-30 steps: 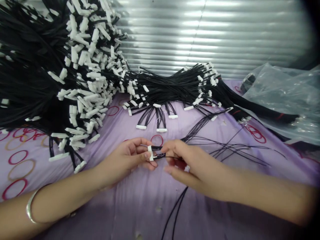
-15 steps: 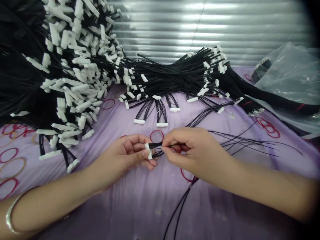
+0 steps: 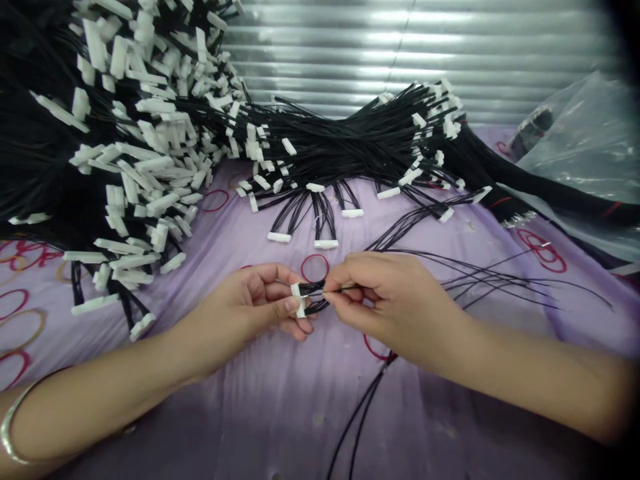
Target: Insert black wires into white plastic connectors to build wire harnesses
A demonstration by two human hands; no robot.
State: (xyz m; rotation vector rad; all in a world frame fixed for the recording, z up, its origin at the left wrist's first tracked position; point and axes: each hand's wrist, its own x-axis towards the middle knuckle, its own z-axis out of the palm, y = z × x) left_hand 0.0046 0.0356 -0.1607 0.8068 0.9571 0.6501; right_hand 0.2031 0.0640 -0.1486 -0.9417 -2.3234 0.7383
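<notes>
Left hand (image 3: 255, 303) pinches white connector (image 3: 299, 300), long axis upright; right hand (image 3: 385, 300) just beside pinches one black wire (image 3: 340, 290), tip at connector's right face; loose wires (image 3: 500, 283) trail rightward; finished harness heap (image 3: 150, 153) beyond

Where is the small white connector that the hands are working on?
In the head view, the connector is near the middle, pinched in the left hand, with the right hand holding its black wires just beside it.
</notes>
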